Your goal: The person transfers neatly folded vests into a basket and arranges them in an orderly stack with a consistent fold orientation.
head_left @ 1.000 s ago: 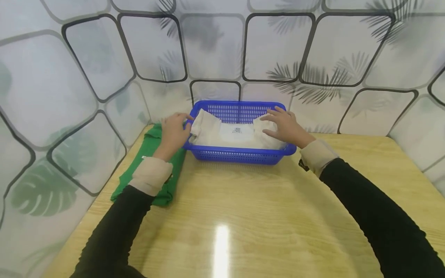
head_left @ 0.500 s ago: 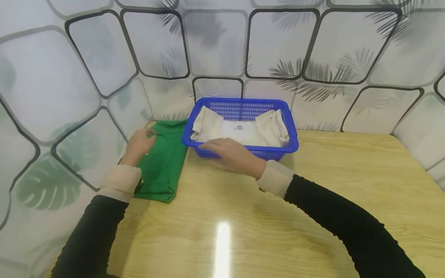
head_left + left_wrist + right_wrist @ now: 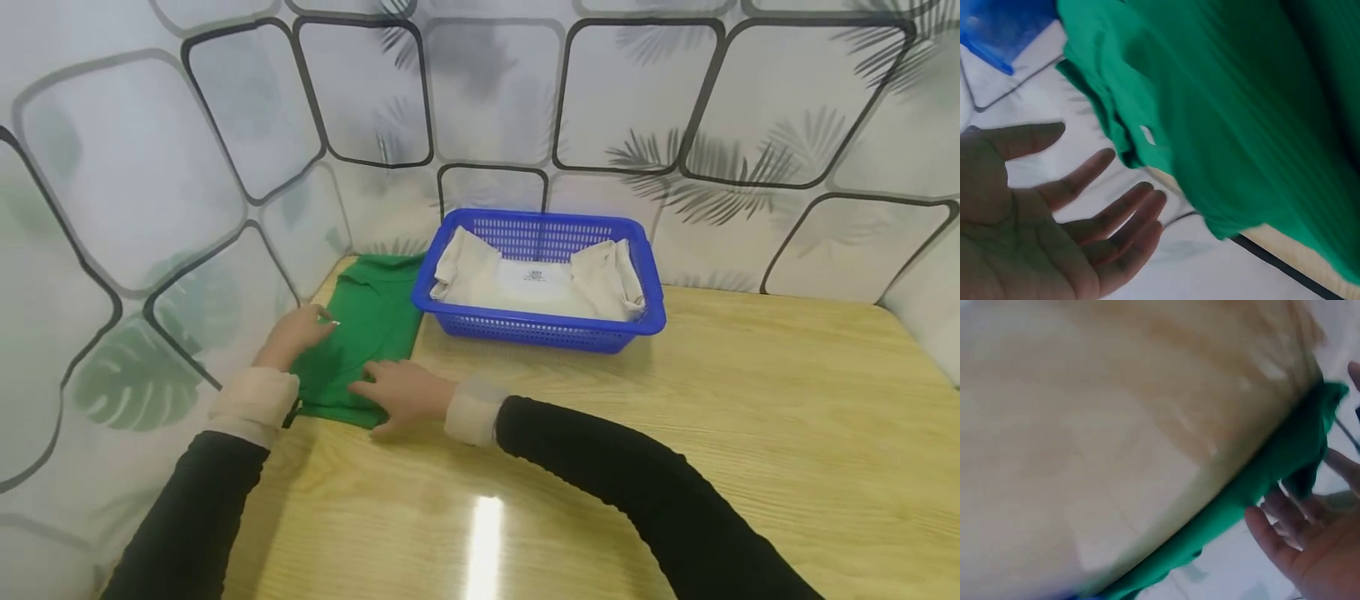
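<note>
A folded green garment [image 3: 365, 321] lies on the left of the table, with a small white tag showing on it. My left hand [image 3: 294, 335] is at its left edge, and in the left wrist view that hand's fingers [image 3: 1088, 178] are loosely spread, apart from the cloth. At the near right corner of the garment is my right hand [image 3: 408, 392], fingers spread over the cloth. The right wrist view has the right hand's fingers [image 3: 1269, 534] beside the green cloth [image 3: 1229, 509]; whether they touch it I cannot tell.
A blue plastic basket [image 3: 536, 325] stands by the back wall, right of the garment. Inside lies a folded cream garment [image 3: 472, 279] with a printed white patch [image 3: 534, 279]. The patterned wall [image 3: 487, 92] bounds the wooden table [image 3: 712, 400] behind and at the left.
Both hands have left the basket and the cream garment in it. My left hand moved left to the green garment's edge; my right hand swung left and toward me to its near corner.
</note>
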A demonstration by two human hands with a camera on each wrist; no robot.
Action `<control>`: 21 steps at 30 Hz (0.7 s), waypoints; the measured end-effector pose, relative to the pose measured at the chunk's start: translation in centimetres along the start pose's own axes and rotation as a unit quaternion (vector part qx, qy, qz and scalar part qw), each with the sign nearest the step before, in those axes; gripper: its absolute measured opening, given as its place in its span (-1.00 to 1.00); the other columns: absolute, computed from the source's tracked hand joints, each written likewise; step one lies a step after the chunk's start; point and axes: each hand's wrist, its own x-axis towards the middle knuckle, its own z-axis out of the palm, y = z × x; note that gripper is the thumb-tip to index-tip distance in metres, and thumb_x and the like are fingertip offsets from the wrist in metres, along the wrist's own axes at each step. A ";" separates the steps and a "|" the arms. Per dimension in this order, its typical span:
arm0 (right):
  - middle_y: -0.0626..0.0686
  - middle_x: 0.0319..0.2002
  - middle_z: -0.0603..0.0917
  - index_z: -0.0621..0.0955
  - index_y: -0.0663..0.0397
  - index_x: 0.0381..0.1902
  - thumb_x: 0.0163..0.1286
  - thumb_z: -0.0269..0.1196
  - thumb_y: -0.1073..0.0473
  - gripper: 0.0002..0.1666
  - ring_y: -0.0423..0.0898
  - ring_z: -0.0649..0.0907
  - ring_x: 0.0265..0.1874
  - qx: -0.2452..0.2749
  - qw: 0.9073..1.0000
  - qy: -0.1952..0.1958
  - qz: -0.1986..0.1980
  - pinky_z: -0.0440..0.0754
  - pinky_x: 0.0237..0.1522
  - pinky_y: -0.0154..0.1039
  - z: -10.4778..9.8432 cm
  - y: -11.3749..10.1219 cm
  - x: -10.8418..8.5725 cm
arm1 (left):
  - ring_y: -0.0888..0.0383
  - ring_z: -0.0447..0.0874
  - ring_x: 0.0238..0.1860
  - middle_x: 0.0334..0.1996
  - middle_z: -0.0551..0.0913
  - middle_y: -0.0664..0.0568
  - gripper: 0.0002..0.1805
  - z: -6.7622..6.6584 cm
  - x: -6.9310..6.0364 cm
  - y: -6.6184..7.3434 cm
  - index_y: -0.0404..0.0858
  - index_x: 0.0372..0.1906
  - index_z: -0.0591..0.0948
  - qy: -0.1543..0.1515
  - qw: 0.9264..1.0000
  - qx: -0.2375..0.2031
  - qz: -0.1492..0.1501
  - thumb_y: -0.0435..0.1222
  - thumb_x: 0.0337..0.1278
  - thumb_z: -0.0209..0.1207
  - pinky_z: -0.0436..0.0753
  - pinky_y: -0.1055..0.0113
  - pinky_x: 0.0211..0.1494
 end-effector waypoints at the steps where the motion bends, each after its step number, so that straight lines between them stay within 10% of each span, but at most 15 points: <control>1: 0.04 0.16 0.45 0.29 -0.16 0.36 0.22 0.12 -0.39 -0.16 -0.11 0.52 0.02 -0.007 1.000 -0.005 0.002 0.56 -0.03 -0.25 0.2 -0.3 0.4 | -0.39 0.34 0.18 0.20 0.36 -0.48 -0.50 0.1 0.2 -0.3 -0.54 0.20 0.35 -0.014 1.000 0.011 0.006 -0.22 0.36 -0.11 0.38 -0.18 0.21; 6: -0.04 0.13 0.51 0.33 -0.16 0.33 0.30 0.12 -0.27 -0.29 -0.12 0.54 0.00 -0.039 0.999 -0.010 0.019 0.57 -0.11 -0.27 0.2 -1.4 1.6 | -0.41 0.32 0.21 0.20 0.37 -0.46 -0.52 0.9 2.3 -2.1 -0.52 0.18 0.39 -0.072 0.996 0.049 0.032 -0.25 0.31 -0.02 0.34 -0.20 0.25; 13: -0.11 0.06 0.61 0.48 -0.16 0.19 0.36 0.14 0.09 -0.57 -0.14 0.61 -0.06 -0.027 1.000 0.011 0.008 0.58 -0.11 -0.30 -0.3 -1.0 1.1 | -0.14 0.64 -0.17 -0.09 0.66 -0.23 -0.50 4.8 10.3 -10.7 -0.34 -0.05 0.64 -0.070 0.990 0.074 0.099 0.01 0.20 0.10 0.59 0.05 -0.14; 21: -0.13 -0.02 0.66 0.58 -0.18 0.08 0.28 0.17 0.28 -0.57 -0.16 0.65 -0.11 0.016 0.999 0.016 -0.028 0.59 -0.07 -0.31 -0.8 0.9 -2.1 | -0.05 0.64 -0.23 -0.20 0.62 -0.30 -0.63 -0.8 1.3 -0.8 -0.48 -0.03 0.58 -0.179 0.983 0.026 0.038 -0.26 0.30 -0.02 0.59 0.23 -0.22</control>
